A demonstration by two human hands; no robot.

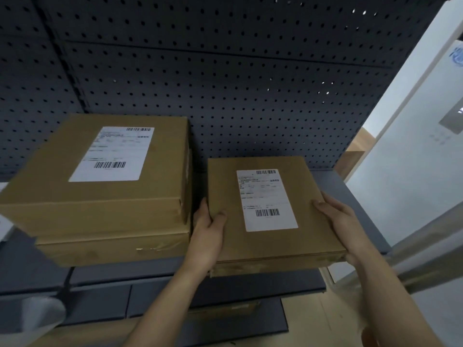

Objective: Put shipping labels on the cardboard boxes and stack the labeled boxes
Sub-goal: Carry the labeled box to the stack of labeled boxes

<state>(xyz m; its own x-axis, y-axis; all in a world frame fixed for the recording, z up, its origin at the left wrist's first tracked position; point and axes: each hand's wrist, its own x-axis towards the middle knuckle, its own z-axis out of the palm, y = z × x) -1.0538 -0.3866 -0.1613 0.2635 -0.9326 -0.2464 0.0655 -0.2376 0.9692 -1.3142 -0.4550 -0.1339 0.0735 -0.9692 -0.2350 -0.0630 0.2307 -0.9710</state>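
Note:
A flat brown cardboard box (310, 236) with a white shipping label (266, 200) on its top is on the right side of a dark shelf (350, 194). My left hand (209, 229) grips its left edge, thumb on top. My right hand (335, 219) grips its right edge near the front corner. To the left stands a stack of two larger cardboard boxes: the upper box (105, 196) carries its own white label (112, 154), and the lower box (112, 249) shows only its front side.
A dark pegboard wall (225, 71) backs the shelf. Lower dark shelf ledges (150, 296) lie beneath. A white wall and frame (413, 171) stand at the right. A pale rolled sheet (37, 314) is at bottom left. Wooden floor (325, 321) shows below.

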